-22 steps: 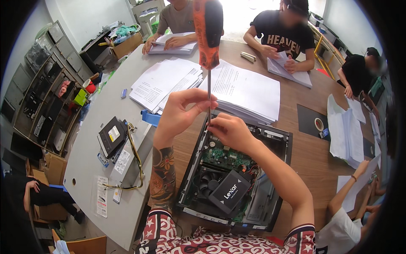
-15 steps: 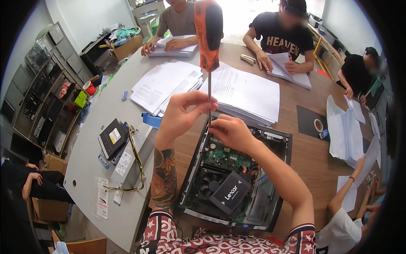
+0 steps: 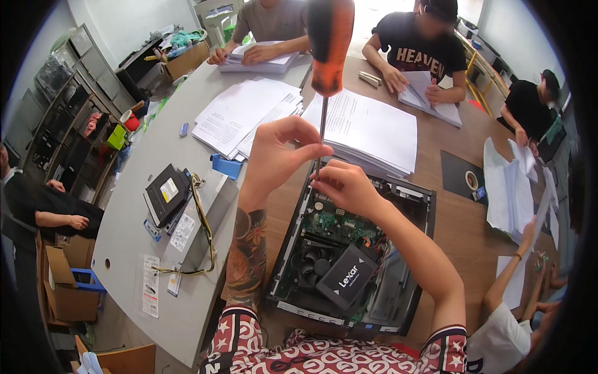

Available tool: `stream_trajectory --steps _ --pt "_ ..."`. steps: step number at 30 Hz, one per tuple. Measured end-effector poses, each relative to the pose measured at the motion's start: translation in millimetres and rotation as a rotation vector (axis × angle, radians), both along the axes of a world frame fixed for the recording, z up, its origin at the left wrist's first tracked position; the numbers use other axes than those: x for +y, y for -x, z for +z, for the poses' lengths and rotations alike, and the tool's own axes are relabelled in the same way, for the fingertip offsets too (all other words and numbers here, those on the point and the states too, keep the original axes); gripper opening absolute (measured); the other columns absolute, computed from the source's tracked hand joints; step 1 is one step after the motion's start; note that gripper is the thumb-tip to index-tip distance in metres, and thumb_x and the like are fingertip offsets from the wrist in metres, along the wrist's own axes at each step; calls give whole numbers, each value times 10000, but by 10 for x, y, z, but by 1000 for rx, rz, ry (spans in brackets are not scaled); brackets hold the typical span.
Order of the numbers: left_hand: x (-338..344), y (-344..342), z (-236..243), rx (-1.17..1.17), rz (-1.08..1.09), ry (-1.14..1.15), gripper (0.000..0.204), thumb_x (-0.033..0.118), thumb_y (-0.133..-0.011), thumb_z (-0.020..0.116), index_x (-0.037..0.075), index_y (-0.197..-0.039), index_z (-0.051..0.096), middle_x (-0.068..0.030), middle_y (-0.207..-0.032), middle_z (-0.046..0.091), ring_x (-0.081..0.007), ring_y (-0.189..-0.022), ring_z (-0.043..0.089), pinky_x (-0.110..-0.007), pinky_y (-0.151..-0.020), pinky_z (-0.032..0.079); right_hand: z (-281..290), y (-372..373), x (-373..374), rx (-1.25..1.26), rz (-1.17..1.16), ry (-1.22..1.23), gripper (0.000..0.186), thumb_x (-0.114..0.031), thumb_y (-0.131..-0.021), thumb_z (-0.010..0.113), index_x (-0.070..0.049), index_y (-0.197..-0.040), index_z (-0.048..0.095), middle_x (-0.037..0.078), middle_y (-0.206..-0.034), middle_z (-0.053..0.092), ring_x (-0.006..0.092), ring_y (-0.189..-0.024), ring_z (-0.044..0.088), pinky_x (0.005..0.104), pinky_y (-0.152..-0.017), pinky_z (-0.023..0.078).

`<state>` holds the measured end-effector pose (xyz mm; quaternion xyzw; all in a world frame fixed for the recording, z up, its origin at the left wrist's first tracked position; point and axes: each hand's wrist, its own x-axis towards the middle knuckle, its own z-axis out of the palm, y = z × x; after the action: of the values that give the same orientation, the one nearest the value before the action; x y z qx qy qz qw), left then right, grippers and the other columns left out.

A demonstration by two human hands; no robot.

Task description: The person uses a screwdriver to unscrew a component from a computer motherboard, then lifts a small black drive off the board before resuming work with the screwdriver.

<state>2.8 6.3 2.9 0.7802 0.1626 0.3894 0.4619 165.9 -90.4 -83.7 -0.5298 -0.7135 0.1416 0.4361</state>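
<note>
An orange and black screwdriver (image 3: 330, 53) stands nearly upright, handle up, in front of me. My left hand (image 3: 278, 153) pinches its thin metal shaft between thumb and fingertips. Just below, my right hand (image 3: 349, 189) has its fingertips closed at the screwdriver's lower end; whatever small thing may be between them is hidden. Beneath both hands lies an opened black computer case (image 3: 279, 262). Inside it are a green circuit board (image 3: 327, 224), a round fan (image 3: 316, 262) and a black solid-state drive (image 3: 347, 277), which lies tilted across the parts.
Left of the case are a metal power supply (image 3: 202, 215) with cables and an optical drive (image 3: 167, 194). Paper stacks (image 3: 367, 131) lie beyond the case. Several people sit around the table handling papers. A tape roll (image 3: 472, 181) lies at right.
The screwdriver's handle has shifted up and slightly right in the picture, with both hands still at its shaft and lower end. The view has moved a little. Far left, a seated person shows more.
</note>
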Motion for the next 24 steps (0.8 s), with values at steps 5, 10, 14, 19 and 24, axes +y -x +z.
stream_trajectory --steps 5,10,14,19,24 --pt "12 -45 -42 -40 -56 63 163 15 -749 817 1 -843 685 -68 -845 710 -118 -799 665 -258 -746 500 -20 17 11 -4 11 0 145 -173 -866 728 -50 -928 682 74 -798 616 250 -671 625 364 -621 498" --pt "55 -4 -53 -17 -156 15 183 -1 -880 685 -47 -1057 693 -99 -977 709 -159 -935 674 -292 -837 525 2 16 2 1 -11 42 135 -173 -877 711 -50 -920 678 78 -807 619 265 -678 624 378 -628 495" --pt "8 33 11 -24 -266 66 200 -38 -901 596 -23 -1070 702 -106 -973 722 -160 -935 692 -292 -846 529 -44 6 26 32 4 -10 134 -174 -880 706 -49 -918 675 88 -815 624 282 -680 626 393 -619 492" --pt "51 50 -40 12 -257 63 232 -92 -894 547 -33 -1068 688 -102 -939 722 -169 -926 698 -292 -859 543 -43 14 16 -38 19 -31 125 -173 -888 695 -54 -917 677 105 -825 627 307 -688 625 405 -613 492" --pt "51 41 -34 8 -262 52 212 -92 -888 565 -33 -1047 692 -92 -921 724 -162 -907 699 -291 -843 548 -36 -2 -2 -49 23 -16 95 -101 -880 709 -20 -913 673 103 -830 635 258 -690 644 352 -605 507"
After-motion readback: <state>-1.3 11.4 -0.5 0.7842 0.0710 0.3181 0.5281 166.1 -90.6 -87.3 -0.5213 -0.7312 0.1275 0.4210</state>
